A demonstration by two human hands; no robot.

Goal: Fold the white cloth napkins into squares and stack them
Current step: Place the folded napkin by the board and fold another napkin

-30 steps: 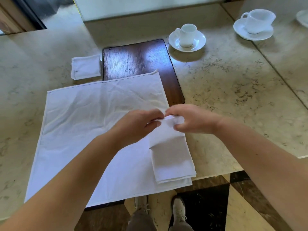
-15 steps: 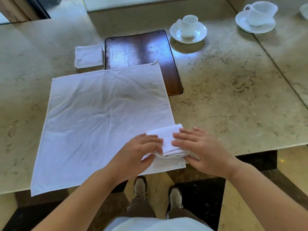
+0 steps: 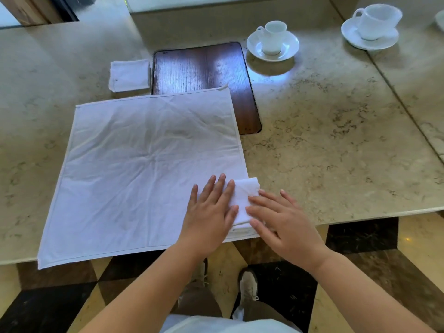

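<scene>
— Two hands are being laid flat on the folded napkin point(image 3: 242, 203), so most of its surface is being hidden; only the far edge and a strip between the hands are being shown. How many layers are stacked there cannot be told for certain, though several edges seem to be showing at its near side.

— Where is it being kept, and which way is it lying?

— It is being pressed down on the near right corner of the open napkin point(image 3: 144, 169), close to the table point(image 3: 336, 152) edge. Its longer side is being run away from the person, toward the wooden mat point(image 3: 204, 68), whose near part is being covered by the open napkin's far edge.

— And the hands?

— The left hand point(image 3: 211, 212) is being held palm down with fingers straight and slightly spread, its fingertips resting on the bundle's left side. The right hand point(image 3: 281, 219) is being held the same way, fingers extended and angled inward across the bundle's right side. Nothing is being gripped by either.

— Anything else being seen?

— A small folded square point(image 3: 129, 75) is lying left of the mat, and two cups on saucers, the near cup point(image 3: 274, 37) and the far cup point(image 3: 377, 20), are standing beyond.
</scene>
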